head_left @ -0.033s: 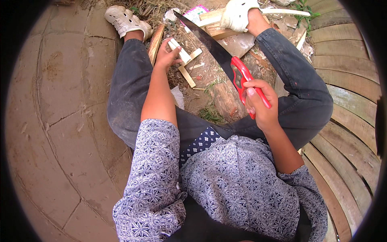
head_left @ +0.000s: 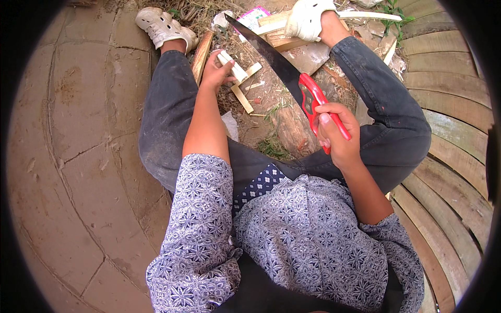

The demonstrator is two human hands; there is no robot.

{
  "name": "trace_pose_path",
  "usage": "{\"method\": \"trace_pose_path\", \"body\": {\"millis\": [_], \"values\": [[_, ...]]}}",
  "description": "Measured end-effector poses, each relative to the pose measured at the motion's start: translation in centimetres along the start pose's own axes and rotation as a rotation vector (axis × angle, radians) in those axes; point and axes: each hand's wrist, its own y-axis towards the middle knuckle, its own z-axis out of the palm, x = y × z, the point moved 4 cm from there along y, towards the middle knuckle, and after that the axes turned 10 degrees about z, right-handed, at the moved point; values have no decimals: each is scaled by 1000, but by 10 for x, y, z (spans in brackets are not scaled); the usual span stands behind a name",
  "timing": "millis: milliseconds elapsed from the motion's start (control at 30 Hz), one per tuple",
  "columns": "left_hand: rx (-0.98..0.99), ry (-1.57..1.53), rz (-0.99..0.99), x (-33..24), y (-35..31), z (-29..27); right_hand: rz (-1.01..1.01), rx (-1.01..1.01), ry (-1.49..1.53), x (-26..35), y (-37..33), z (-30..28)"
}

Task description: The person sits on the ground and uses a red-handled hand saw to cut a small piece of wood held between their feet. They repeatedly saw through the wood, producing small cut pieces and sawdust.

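Note:
My right hand (head_left: 338, 134) is closed around the red handle of a handsaw (head_left: 276, 60). Its dark, toothed blade points away and to the left, raised above the ground. Beyond my left knee, my left hand (head_left: 216, 72) grips a small bundle of pale wood blocks (head_left: 233, 67), with the thumb across the top and the fingers partly hidden behind. Just below the bundle lie short wooden strips (head_left: 242, 99), close to my fingertips. The blade is apart from the wood.
A split piece of wood (head_left: 202, 56) leans beside my left hand. Longer planks (head_left: 282, 39) lie near my right shoe (head_left: 309, 21). A brown log or stone (head_left: 293, 128) sits between my legs. Wooden slats (head_left: 443, 88) are at the right, cracked paving (head_left: 88, 156) at the left.

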Motion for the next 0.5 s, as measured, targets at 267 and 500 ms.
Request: {"method": "trace_pose_path", "body": {"millis": [267, 500], "values": [[429, 546, -147, 8, -11, 27, -2, -43, 50, 4, 1, -6], [-297, 776, 514, -49, 24, -7, -110, -60, 72, 27, 1, -12]]}}
